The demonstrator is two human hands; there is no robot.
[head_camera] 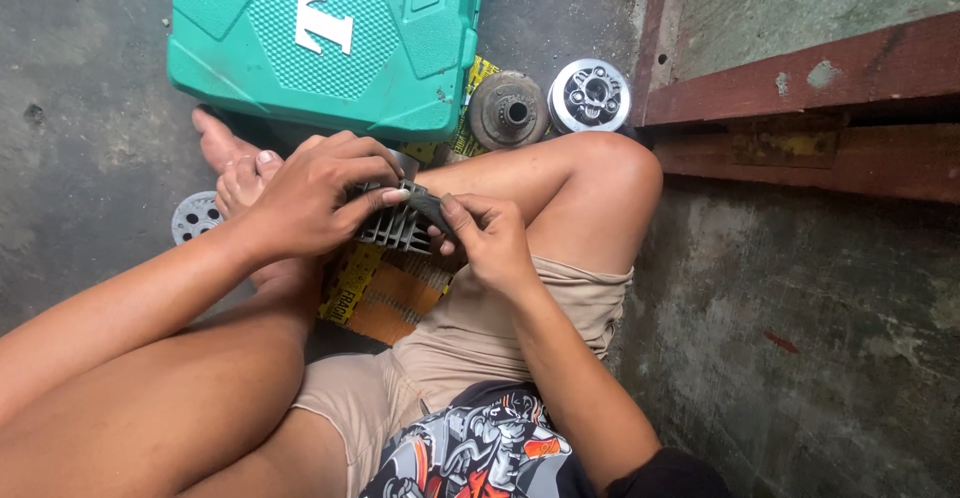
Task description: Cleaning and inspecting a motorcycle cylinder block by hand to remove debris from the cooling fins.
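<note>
Both hands meet over the person's lap: the left hand (318,198) is curled over the top of a finned metal part (398,226), fingers clamped on it, while the right hand (487,238) pinches a dark strip (427,204) against the part's upper edge with thumb and fingertips. Behind them lies a big teal plastic case (325,38) with moulded panels and white lettering on its lid, flat on the floor. Under the lap, a yellow and orange cardboard box (378,288) with black print lies flattened — part of it shows again beside the case. The finned part is dull grey, with close parallel ribs along its side. Two round metal discs sit by the case's corner, one rusty brown (508,110), one bright silver (590,96); a perforated grey disc (194,216) lies by the bare foot (232,163). Stained grey concrete floor (800,358) surrounds everything — a reddish-brown wooden beam (800,83) crosses at upper right.
</note>
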